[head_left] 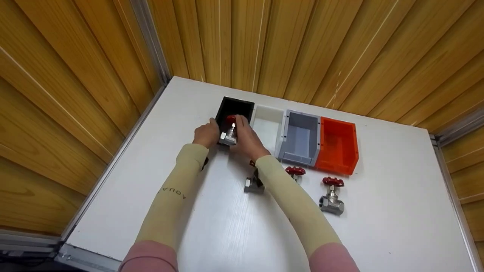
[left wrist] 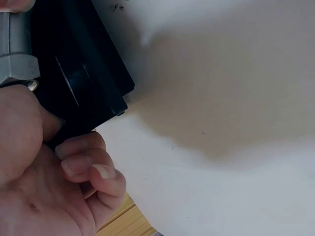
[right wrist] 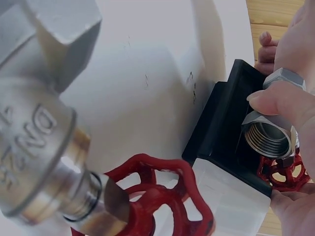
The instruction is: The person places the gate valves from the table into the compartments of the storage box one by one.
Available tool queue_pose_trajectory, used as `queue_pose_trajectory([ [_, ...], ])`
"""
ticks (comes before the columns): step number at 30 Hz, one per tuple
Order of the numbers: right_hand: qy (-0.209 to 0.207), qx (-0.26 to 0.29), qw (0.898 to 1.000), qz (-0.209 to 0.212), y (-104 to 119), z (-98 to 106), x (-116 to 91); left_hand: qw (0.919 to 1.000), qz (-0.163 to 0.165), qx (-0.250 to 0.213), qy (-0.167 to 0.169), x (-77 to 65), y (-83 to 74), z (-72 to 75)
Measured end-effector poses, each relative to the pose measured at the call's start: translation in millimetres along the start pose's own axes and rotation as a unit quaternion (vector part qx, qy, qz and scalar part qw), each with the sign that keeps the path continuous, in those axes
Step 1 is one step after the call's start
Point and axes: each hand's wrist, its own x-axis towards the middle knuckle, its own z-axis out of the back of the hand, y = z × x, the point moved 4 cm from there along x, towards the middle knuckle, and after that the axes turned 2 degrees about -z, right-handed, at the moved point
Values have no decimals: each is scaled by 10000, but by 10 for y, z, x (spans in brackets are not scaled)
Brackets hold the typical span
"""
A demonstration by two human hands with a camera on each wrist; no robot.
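My right hand (head_left: 249,141) grips a metal gate valve (head_left: 228,136) with a red handwheel, at the front of the black bin (head_left: 239,100). In the right wrist view the thumb lies across the valve's body (right wrist: 266,140), whose threaded opening shows, and the red wheel points into the bin. My left hand (head_left: 207,134) holds the bin's left wall at the front. In the left wrist view its thumb is inside the wall and the other fingers are curled outside. Part of the valve (left wrist: 22,69) shows beside that thumb.
Right of the black bin stand a white bin (head_left: 267,110), a grey bin (head_left: 301,158) and an orange bin (head_left: 354,151), side by side. On the white table are a valve (head_left: 254,186) and another red-wheeled one (head_left: 295,170), both partly behind the right forearm, and a third valve (head_left: 332,198).
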Motion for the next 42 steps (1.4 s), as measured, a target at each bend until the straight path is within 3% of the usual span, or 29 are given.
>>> queue_pose_trajectory([
  [10,46,-58,9999,-74,-14,3,75,9996,123,-228,145,-11,30,1],
  [23,34,-105,9996,-268,11,6,202,9998,117,-111,132,-52,29,56],
  [42,64,-203,9992,-339,-45,-1,300,9996,198,-103,151,-12,12,7],
])
